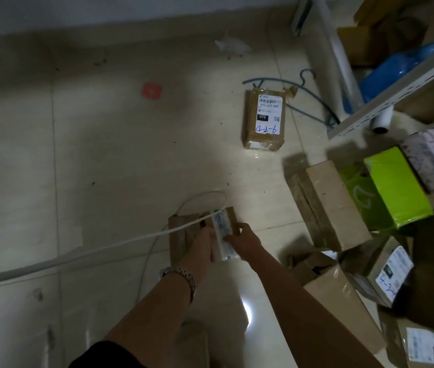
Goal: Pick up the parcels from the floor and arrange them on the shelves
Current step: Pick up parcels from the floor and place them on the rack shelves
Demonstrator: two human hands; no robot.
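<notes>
1. Low over the tiled floor [104, 155], at the bottom middle of the view, both of the person's hands close on one small parcel [227, 221], brown with a white label.
2. The left grip [201, 241], on the arm with the metal wristwatch [181, 274], wraps the small parcel's left side. Its fingers are hidden behind the box.
3. The right grip [245, 236] pinches the right side, with fingertips lying on the label face.
4. It cannot be told whether the small parcel rests on the floor or is clear of it.
5. A white cable [104, 251] runs in from the left, crosses the small parcel's far end and loops just beyond it.
6. A flat brown packet [181, 232] lies just left of the left grip.
7. A labelled parcel [263, 118] marked "4-2-6" lies flat well apart, farther out, beside a blue hanger [303, 83].
8. To the right, a tan box [335, 203] and a green box [396, 187] crowd together in a pile below the white metal shelf [401, 81].
9. Bare floor spreads to the left and ahead of the grips. The pile's near edge stands close on the right.
</notes>
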